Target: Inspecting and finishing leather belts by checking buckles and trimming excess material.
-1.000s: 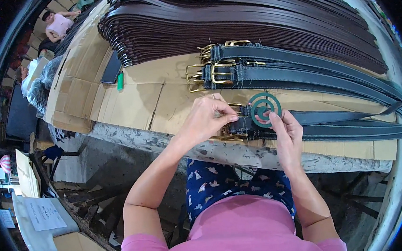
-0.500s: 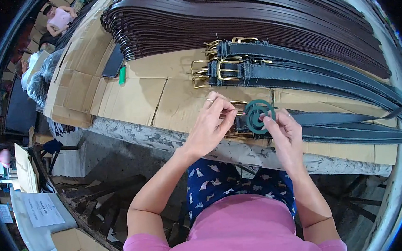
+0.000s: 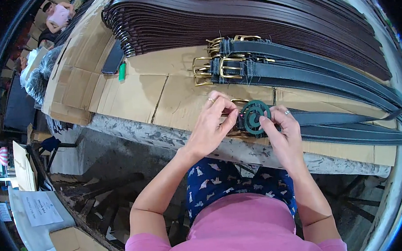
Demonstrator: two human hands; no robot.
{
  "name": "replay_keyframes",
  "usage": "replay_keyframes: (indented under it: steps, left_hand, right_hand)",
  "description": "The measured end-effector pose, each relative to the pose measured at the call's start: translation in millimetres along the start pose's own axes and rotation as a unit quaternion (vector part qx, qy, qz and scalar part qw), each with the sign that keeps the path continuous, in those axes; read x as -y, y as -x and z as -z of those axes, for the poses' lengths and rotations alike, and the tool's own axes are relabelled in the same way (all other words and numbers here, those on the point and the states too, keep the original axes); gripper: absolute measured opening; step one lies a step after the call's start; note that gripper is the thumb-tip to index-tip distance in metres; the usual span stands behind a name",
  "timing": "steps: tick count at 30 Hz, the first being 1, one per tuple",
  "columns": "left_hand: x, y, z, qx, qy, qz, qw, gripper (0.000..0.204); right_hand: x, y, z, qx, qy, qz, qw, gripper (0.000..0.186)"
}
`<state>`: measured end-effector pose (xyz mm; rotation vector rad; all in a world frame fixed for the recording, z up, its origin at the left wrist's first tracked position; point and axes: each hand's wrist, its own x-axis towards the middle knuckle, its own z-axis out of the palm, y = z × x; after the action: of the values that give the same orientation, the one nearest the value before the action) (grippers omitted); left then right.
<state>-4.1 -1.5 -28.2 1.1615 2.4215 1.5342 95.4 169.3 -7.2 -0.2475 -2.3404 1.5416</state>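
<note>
My right hand grips a green spiral coil, held over the buckle end of a dark leather belt; a tiny pinkish-red spot shows at the coil's left. My left hand is closed in a pinch beside it, by a brass buckle; what its fingertips hold, if anything, is too small to make out. Behind them lie more dark belts with stitched edges and brass buckles. All rest on a cardboard sheet.
A stack of brown straps runs along the back. At left are a phone, a green lighter and plastic bundles. Another person sits at upper left. A white container with paper stands at lower left.
My left hand has shifted slightly right and its wrist is more bent. The coil in my right hand has moved a little left, over the buckle end.
</note>
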Motion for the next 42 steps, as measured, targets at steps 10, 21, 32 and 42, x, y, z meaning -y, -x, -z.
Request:
replay_keyframes:
  steps: [10, 21, 32, 42]
  left_hand:
    - [-19.9, -1.1, 14.2, -0.088, -0.09, 0.032, 0.991, 0.023]
    - [-23.8, 5.2, -8.7, -0.009, -0.062, -0.014, 0.998, 0.012]
    - [-29.2, 7.9, -9.5, -0.018, 0.004, 0.072, 0.997, 0.013]
    - [-26.5, 7.2, -9.0, -0.008, 0.002, 0.056, 0.998, 0.01]
  right_hand:
    - [-11.7, 0.6, 8.0, -0.068, -0.164, -0.077, 0.981, 0.018]
    - [-13.6, 8.2, 15.3, -0.046, -0.114, -0.036, 0.992, 0.015]
    - [-14.0, 2.3, 17.8, -0.016, -0.05, -0.004, 0.999, 0.02]
    - [-14.2, 1.9, 17.2, -0.016, -0.042, 0.007, 0.999, 0.022]
